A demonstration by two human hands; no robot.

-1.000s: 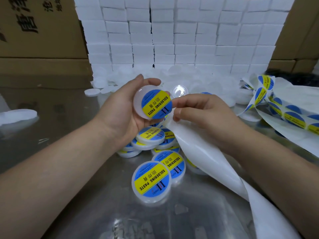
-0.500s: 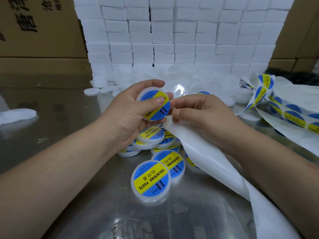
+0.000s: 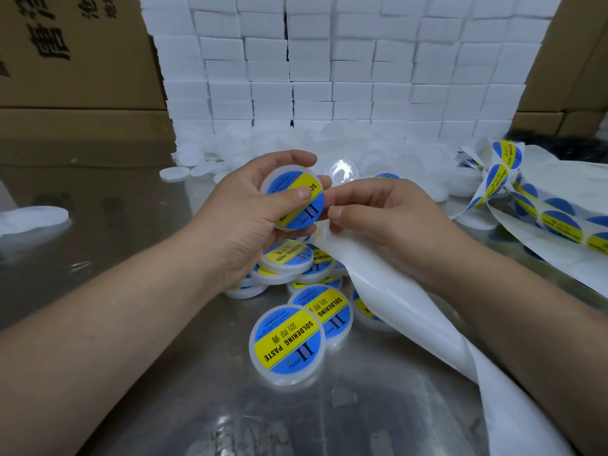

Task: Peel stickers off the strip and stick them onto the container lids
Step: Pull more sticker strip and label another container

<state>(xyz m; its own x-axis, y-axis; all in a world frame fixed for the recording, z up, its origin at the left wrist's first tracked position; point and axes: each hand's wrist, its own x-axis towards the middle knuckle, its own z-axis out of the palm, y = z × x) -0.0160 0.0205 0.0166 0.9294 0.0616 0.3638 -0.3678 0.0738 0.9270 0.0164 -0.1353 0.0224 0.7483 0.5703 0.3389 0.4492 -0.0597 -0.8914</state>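
My left hand grips a round white lid that carries a blue and yellow "soldering paste" sticker, with the thumb pressed across the sticker. My right hand pinches the white backing strip, which trails down to the lower right. The strip's unpeeled part with blue and yellow stickers lies at the right. A pile of stickered lids sits on the table under my hands.
Plain white lids lie heaped behind my hands against a wall of stacked white blocks. Cardboard boxes stand at the left and right. The table top is shiny metal, with one white lid at the far left.
My left thumb moved onto the sticker and slid across it, and the lid tilted and dropped slightly towards my right hand. My right hand stayed on the strip.
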